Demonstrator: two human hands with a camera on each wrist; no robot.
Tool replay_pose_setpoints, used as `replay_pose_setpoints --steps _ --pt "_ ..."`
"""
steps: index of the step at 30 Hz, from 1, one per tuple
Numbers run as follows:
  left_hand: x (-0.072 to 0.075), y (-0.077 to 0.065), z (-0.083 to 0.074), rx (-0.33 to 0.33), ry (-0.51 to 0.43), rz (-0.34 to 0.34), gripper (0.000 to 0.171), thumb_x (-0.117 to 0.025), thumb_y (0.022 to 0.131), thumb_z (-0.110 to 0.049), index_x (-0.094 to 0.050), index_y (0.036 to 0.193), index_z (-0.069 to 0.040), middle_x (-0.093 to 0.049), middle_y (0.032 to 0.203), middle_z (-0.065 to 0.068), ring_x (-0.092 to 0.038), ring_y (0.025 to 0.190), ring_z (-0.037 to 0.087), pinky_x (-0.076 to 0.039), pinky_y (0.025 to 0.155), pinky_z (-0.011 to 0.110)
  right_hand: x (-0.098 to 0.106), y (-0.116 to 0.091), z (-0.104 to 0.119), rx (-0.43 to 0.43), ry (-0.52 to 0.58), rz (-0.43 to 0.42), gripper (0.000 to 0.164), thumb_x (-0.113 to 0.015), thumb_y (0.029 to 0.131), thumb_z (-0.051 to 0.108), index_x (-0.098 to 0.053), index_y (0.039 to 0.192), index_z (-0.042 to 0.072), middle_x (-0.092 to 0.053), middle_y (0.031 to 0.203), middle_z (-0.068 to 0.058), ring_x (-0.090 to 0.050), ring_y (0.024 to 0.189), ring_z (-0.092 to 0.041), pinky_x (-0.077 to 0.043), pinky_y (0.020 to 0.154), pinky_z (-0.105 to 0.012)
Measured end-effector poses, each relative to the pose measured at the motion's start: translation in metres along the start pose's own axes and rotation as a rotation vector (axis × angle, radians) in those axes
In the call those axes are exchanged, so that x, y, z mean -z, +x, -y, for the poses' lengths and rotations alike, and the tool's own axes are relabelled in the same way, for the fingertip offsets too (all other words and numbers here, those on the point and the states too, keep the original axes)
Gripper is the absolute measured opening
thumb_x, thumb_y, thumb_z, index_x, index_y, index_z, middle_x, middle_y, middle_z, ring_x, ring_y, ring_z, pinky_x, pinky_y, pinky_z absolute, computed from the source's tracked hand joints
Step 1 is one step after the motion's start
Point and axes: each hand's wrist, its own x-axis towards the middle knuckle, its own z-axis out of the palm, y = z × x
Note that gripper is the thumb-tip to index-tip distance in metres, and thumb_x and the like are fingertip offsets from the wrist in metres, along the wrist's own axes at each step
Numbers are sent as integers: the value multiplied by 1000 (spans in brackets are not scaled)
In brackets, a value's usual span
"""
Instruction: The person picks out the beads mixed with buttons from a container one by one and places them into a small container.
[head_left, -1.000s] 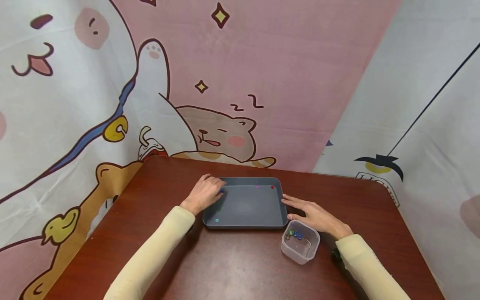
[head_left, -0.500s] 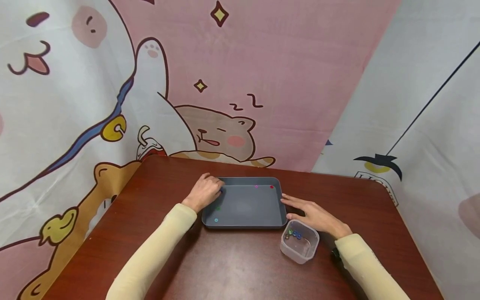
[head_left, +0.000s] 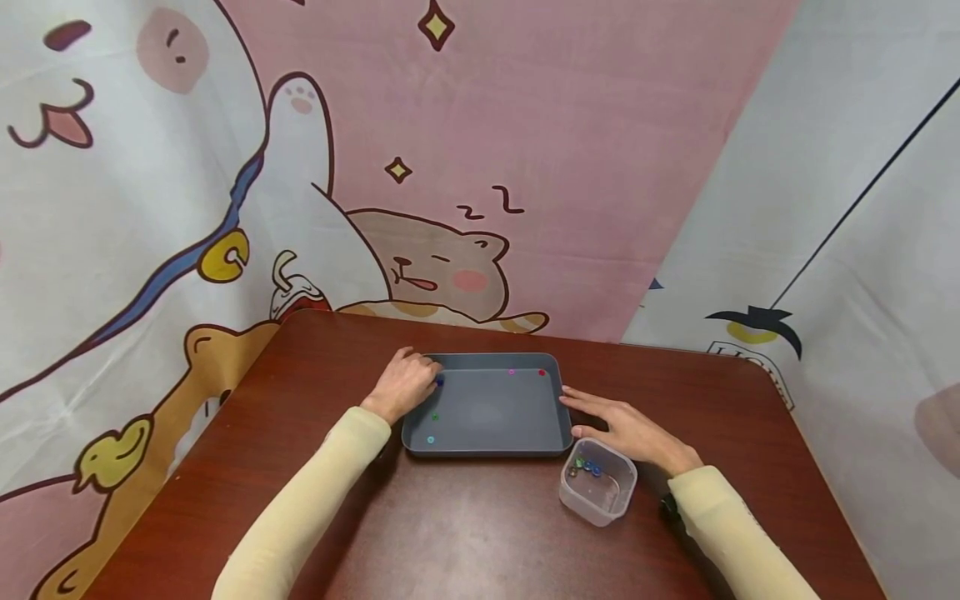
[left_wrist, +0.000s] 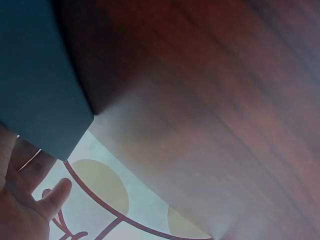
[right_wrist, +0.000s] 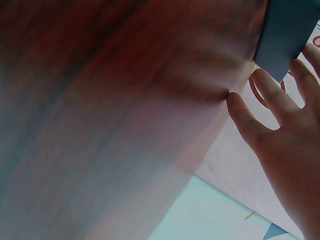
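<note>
A grey rectangular tray (head_left: 491, 417) lies on the table between both hands. My left hand (head_left: 403, 386) reaches over its left rim, the bent fingertips close by a dark blue bead (head_left: 439, 380). In the left wrist view, the thumb (left_wrist: 59, 194) stands apart from the other fingers, which are partly hidden by the tray wall. A green bead (head_left: 435, 416) and a light blue bead (head_left: 431, 440) lie towards the tray's left side, a pink bead (head_left: 512, 372) and a red bead (head_left: 542, 372) at the back right. My right hand (head_left: 630, 427) rests with outstretched fingers against the right rim.
A clear square plastic container (head_left: 597, 483) with several small green, blue and brown beads stands in front of the right hand, near the tray's front right corner. The reddish-brown table (head_left: 480, 533) ends at a patterned cloth (head_left: 600, 167) behind.
The left hand has drawn back slightly to the left, its fingertips more bent, and the green bead in the tray has come into sight. The right hand stays at the right rim.
</note>
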Motion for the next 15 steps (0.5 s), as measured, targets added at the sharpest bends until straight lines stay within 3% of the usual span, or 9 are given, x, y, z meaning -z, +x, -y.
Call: replay_pose_setpoints --steps 8,15 --pt "0 1 -1 14 7 22 16 -84 89 -22 -79 100 -12 -76 98 4 -71 97 24 -47 106 52 1 0 2 -3 0 11 64 -69 100 38 -48 157 17 -36 165 3 -40 148 -25 -40 113 -58" --pt "-1 4 -2 26 -6 54 16 -83 90 -18 -81 105 -14 -77 102 3 -71 100 22 -46 108 53 2 0 4 -5 5 9 63 -70 100 38 -49 156 17 -37 165 2 -40 149 -25 -40 114 -58"
